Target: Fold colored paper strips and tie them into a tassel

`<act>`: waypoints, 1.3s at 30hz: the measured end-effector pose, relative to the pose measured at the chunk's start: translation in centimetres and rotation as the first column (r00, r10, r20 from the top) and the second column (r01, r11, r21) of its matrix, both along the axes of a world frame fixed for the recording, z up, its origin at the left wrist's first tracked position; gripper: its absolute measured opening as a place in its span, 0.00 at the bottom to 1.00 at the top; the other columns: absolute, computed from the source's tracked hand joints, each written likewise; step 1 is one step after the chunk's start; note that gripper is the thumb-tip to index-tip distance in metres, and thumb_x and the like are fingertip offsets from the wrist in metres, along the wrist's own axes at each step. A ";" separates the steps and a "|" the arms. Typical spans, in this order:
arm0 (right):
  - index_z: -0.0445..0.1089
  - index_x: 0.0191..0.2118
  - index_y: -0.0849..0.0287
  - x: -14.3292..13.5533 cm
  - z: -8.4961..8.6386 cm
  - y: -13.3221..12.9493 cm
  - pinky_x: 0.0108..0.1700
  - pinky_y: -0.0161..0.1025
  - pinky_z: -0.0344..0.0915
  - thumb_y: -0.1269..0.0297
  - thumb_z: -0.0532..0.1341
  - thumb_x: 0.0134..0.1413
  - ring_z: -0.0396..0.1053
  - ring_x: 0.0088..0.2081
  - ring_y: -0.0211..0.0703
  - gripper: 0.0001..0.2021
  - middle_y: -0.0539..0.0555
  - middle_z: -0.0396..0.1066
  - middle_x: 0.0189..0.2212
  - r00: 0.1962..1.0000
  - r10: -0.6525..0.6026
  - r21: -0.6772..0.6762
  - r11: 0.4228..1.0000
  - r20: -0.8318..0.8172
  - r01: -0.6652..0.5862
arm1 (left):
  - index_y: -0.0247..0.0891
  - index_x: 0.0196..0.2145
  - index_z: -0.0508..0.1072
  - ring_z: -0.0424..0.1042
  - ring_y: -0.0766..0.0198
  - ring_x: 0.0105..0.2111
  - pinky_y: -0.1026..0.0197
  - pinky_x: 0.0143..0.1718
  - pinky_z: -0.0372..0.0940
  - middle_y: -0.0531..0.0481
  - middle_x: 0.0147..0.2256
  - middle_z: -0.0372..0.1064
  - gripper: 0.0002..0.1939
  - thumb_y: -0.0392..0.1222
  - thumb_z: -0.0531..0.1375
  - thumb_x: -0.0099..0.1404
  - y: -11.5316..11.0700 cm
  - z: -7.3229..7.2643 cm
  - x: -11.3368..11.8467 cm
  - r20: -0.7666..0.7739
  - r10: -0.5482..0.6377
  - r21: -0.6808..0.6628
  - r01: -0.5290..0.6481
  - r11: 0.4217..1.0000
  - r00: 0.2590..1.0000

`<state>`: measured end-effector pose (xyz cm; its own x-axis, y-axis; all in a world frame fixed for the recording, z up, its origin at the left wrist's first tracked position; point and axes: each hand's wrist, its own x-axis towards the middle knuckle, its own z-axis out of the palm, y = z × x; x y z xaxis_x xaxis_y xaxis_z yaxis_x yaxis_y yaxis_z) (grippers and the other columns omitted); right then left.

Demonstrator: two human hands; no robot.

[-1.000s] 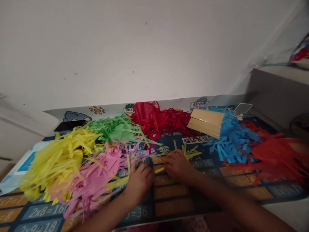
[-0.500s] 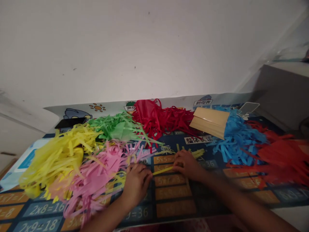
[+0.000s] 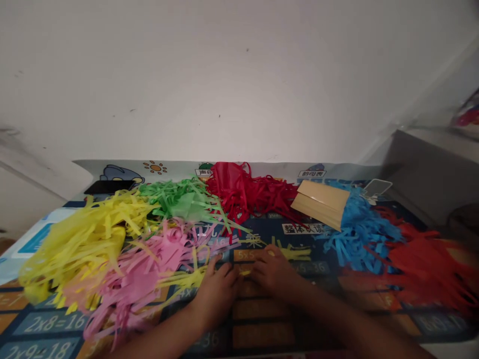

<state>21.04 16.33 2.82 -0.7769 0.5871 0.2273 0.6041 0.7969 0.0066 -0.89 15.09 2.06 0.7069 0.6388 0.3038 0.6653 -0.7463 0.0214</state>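
My left hand (image 3: 220, 288) is closed on yellow paper strips (image 3: 187, 280), whose loose ends fan out to its left over the pink paper fringe (image 3: 149, 259). Close beside it, my right hand (image 3: 275, 271) has its fingers curled on the same strips. A short yellow piece shows in the narrow gap between the hands. Beyond the right hand, more yellow strip ends (image 3: 297, 252) spread over the mat (image 3: 262, 335). The fingertips are partly hidden and dim.
Yellow fringe (image 3: 78, 244) and green fringe (image 3: 179, 199) lie left, dark red fringe (image 3: 250, 192) at the back. A tan paper piece (image 3: 321, 202) rests against blue fringe (image 3: 368, 232); red fringe (image 3: 430, 267) is far right. A black phone-like slab (image 3: 109, 187) lies back left. A wall rises behind.
My hands have drawn closer together, shortening the yellow stretch between them. The right hand moved left and slightly down. The camera view has tilted a little upward.
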 end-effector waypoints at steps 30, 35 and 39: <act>0.67 0.23 0.58 -4.3 3.2 -7.4 0.23 0.30 0.54 0.59 0.69 0.41 0.58 0.18 0.33 0.12 0.44 0.63 0.15 -0.033 -0.912 -0.842 0.391 -0.409 -0.371 | 0.42 0.29 0.77 0.73 0.64 0.28 0.61 0.36 0.68 0.51 0.27 0.74 0.14 0.43 0.54 0.69 -4.2 5.6 2.9 0.692 0.165 -0.224 -0.008 0.974 0.703; 0.72 0.26 0.58 -4.6 2.7 -7.5 0.26 0.31 0.59 0.65 0.69 0.39 0.64 0.22 0.36 0.07 0.46 0.68 0.21 -0.114 -0.883 -0.826 0.466 -0.455 -0.316 | 0.44 0.33 0.78 0.74 0.64 0.31 0.65 0.33 0.69 0.50 0.30 0.75 0.14 0.44 0.54 0.69 -4.6 5.5 3.1 0.734 0.228 -0.368 0.091 0.925 0.640; 0.72 0.22 0.58 -5.3 2.5 -7.6 0.28 0.30 0.60 0.69 0.67 0.37 0.63 0.24 0.35 0.03 0.46 0.67 0.21 -0.192 -0.838 -0.788 0.546 -0.511 -0.286 | 0.46 0.35 0.79 0.75 0.65 0.32 0.68 0.34 0.70 0.52 0.32 0.76 0.11 0.45 0.56 0.67 -4.2 4.8 3.4 0.731 0.226 -0.421 0.166 0.892 0.644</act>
